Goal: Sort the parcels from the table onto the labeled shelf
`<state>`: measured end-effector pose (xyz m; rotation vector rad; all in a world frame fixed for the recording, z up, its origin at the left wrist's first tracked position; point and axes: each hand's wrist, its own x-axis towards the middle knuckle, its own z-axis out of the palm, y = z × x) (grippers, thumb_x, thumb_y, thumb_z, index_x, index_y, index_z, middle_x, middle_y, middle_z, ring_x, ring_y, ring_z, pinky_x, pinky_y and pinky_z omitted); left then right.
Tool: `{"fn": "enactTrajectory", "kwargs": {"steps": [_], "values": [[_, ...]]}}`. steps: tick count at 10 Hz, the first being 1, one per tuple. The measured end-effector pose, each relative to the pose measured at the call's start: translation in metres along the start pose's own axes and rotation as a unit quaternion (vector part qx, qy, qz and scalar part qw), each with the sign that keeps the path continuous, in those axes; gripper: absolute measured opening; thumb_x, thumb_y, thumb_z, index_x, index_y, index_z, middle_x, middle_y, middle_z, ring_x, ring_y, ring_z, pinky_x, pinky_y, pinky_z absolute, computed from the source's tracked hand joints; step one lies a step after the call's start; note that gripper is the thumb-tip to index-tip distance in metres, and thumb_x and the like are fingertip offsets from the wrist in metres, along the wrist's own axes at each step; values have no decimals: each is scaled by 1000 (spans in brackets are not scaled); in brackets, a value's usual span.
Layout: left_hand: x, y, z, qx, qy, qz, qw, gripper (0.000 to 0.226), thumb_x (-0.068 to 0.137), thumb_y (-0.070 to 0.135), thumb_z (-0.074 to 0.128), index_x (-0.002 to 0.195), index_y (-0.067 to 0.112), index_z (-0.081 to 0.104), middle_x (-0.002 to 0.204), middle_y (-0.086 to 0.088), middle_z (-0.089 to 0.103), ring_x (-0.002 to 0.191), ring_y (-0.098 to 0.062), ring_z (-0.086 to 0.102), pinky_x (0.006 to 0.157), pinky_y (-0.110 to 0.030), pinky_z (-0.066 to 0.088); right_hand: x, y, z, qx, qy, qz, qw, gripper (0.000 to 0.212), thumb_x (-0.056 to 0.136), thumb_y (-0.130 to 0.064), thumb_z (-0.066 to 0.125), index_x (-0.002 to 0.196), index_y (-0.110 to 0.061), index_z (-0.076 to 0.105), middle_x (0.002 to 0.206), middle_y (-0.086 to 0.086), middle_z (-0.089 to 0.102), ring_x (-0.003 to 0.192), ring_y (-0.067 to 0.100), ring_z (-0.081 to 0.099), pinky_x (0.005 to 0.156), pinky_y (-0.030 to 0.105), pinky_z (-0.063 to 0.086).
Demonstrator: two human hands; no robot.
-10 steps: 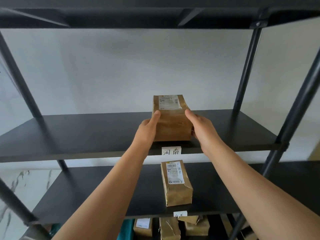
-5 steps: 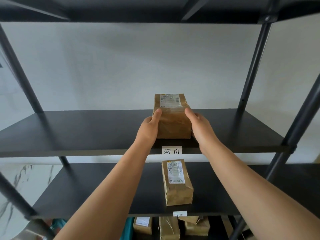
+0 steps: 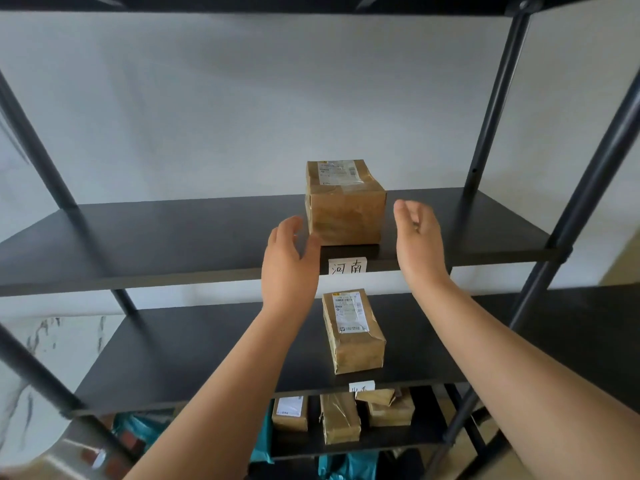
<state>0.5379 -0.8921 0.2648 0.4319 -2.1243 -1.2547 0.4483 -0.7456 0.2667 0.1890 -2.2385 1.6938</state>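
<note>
A brown paper parcel with a white address label on top rests on the upper black shelf board, just behind a white paper tag with handwritten characters. My left hand hovers at its lower left, fingers apart, thumb close to the parcel's corner. My right hand is to the right of the parcel, open and clear of it. A second brown parcel lies on the shelf board below, above another white tag.
Black metal uprights and slanted braces frame the rack. Several more brown parcels sit on the lowest visible board, with teal bags beside them. A white wall is behind the rack.
Both hands have let go of the upper parcel and drawn back and apart from its sides. The parcel now stands alone on the shelf.
</note>
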Motion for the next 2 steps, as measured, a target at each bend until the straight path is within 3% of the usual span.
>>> {"fn": "enactTrajectory", "kwargs": {"steps": [1,2], "values": [[-24,-9,-4,12,9,58,998,31,101,21,54,131,18,59,131,3,60,113,-14,60,92,-34,53,-24,9,-6,-20,51,-23,998,39,103,-36,50,136,-16,54,138,3,56,110,5,54,65,0,38],[-38,-25,-2,53,1,85,995,31,99,15,56,130,16,62,129,0,63,114,-18,61,94,-39,56,-44,18,-10,-56,73,-57,994,34,100,-26,57,133,-15,57,135,4,58,111,5,55,68,0,40]]}}
